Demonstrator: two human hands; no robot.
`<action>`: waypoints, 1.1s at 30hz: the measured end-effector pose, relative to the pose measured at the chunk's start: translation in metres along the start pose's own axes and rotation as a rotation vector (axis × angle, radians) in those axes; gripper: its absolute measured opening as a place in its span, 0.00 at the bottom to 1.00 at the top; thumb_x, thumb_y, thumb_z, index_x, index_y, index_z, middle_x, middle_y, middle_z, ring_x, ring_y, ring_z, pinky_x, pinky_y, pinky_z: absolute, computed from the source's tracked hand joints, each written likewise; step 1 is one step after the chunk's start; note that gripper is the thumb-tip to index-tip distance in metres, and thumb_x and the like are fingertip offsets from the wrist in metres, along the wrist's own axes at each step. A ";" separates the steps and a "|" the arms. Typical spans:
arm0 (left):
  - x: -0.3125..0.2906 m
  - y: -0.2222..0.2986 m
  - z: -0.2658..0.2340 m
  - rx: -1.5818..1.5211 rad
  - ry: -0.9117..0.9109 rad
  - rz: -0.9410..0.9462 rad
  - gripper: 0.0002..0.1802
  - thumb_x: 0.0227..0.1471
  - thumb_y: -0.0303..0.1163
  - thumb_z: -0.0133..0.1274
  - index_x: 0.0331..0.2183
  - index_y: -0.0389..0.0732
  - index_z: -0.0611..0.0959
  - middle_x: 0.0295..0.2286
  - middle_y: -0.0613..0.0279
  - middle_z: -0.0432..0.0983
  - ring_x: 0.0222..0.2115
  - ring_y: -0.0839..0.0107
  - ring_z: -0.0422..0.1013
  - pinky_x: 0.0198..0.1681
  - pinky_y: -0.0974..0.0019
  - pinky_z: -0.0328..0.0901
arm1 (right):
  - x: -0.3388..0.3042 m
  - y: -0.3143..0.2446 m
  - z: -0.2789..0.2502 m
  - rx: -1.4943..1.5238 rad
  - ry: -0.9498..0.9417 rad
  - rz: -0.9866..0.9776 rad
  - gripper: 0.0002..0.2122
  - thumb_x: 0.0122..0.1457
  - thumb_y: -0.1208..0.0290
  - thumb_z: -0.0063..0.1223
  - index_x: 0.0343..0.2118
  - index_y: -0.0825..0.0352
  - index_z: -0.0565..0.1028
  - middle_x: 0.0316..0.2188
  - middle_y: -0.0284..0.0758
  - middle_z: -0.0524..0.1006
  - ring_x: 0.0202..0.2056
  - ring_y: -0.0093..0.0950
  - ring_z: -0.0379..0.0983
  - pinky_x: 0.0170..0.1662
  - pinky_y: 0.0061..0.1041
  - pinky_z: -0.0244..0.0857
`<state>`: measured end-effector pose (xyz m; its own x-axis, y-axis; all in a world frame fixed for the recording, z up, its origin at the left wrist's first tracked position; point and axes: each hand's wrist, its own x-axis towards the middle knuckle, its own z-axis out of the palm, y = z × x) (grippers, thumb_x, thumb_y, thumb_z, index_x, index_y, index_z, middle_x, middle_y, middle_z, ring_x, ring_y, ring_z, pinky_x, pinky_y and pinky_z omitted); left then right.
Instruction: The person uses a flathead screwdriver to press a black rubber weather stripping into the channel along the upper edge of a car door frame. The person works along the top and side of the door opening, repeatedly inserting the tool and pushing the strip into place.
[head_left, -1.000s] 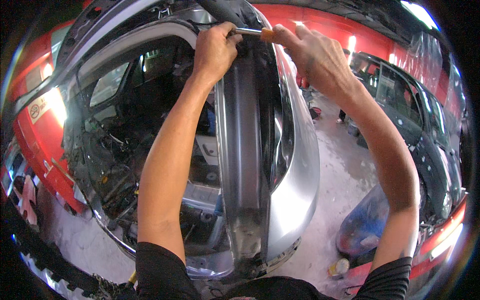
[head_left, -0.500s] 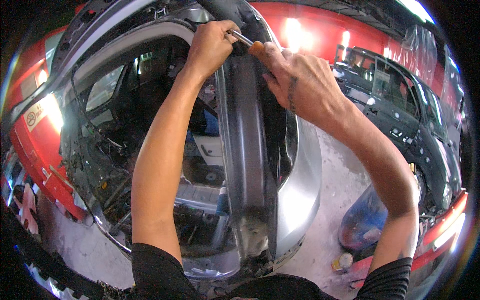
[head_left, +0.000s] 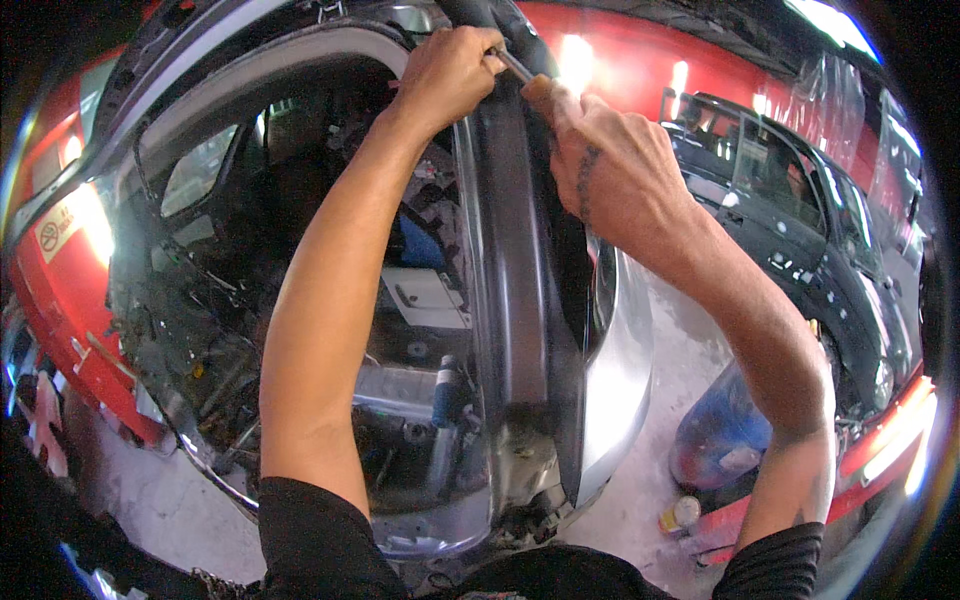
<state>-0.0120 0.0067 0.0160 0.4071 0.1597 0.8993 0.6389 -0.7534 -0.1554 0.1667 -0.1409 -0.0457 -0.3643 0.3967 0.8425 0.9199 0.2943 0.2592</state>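
My right hand (head_left: 615, 160) is wrapped round the orange-brown handle of what looks like a screwdriver (head_left: 516, 66). Its metal shaft slants up and left to my left hand (head_left: 452, 72), whose curled fingers close on the shaft's far end. The tip is hidden behind those fingers. Both hands are high over a dark, stripped car body frame (head_left: 505, 280), near the upper end of its long pillar. I cannot make out what the tip touches.
Left of the pillar, the car's opening shows bare metal, loose wiring and a blue cylindrical thing (head_left: 445, 392). A blue tank (head_left: 722, 435) and a small can (head_left: 682, 514) stand on the floor at right. Beyond is another dark car (head_left: 800, 200).
Both hands and the screwdriver appear slightly farther right and up in the picture. The car frame has also shifted right in view. The grip looks the same.
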 end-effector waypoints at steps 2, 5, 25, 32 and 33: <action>0.000 0.005 0.003 0.013 0.034 -0.018 0.10 0.55 0.34 0.55 0.36 0.41 0.87 0.27 0.49 0.82 0.30 0.53 0.80 0.36 0.54 0.71 | -0.002 -0.005 -0.002 -0.002 -0.005 0.053 0.22 0.59 0.75 0.52 0.58 0.67 0.68 0.32 0.50 0.77 0.28 0.48 0.80 0.32 0.47 0.75; 0.000 0.002 0.010 -0.070 0.113 -0.003 0.09 0.54 0.34 0.56 0.35 0.41 0.86 0.25 0.50 0.81 0.27 0.53 0.79 0.34 0.54 0.70 | -0.008 -0.009 0.019 -0.049 0.127 0.101 0.23 0.60 0.74 0.53 0.59 0.64 0.68 0.32 0.48 0.77 0.27 0.47 0.80 0.32 0.47 0.75; 0.006 0.043 0.022 -0.232 0.178 -0.228 0.11 0.55 0.31 0.61 0.29 0.31 0.85 0.22 0.47 0.81 0.23 0.59 0.78 0.31 0.57 0.69 | 0.152 0.190 0.014 -0.029 -0.095 -0.809 0.24 0.73 0.53 0.41 0.68 0.57 0.66 0.67 0.43 0.66 0.67 0.35 0.63 0.70 0.38 0.59; -0.005 0.009 0.017 -0.051 0.144 -0.182 0.09 0.57 0.32 0.62 0.36 0.35 0.87 0.28 0.54 0.86 0.30 0.72 0.81 0.36 0.66 0.70 | 0.162 0.147 0.039 -0.094 0.071 -0.437 0.23 0.71 0.53 0.42 0.64 0.55 0.71 0.62 0.40 0.72 0.63 0.39 0.66 0.65 0.44 0.64; -0.006 0.004 0.019 -0.109 0.184 -0.183 0.09 0.57 0.31 0.62 0.36 0.35 0.87 0.29 0.54 0.86 0.30 0.73 0.81 0.37 0.67 0.71 | 0.148 0.153 0.037 0.162 0.073 -0.321 0.21 0.70 0.55 0.45 0.63 0.53 0.73 0.59 0.39 0.75 0.58 0.39 0.71 0.60 0.42 0.69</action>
<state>0.0006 0.0143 0.0021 0.1596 0.1880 0.9691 0.6125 -0.7887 0.0521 0.2478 -0.0048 0.1012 -0.6144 0.2004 0.7632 0.7231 0.5299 0.4430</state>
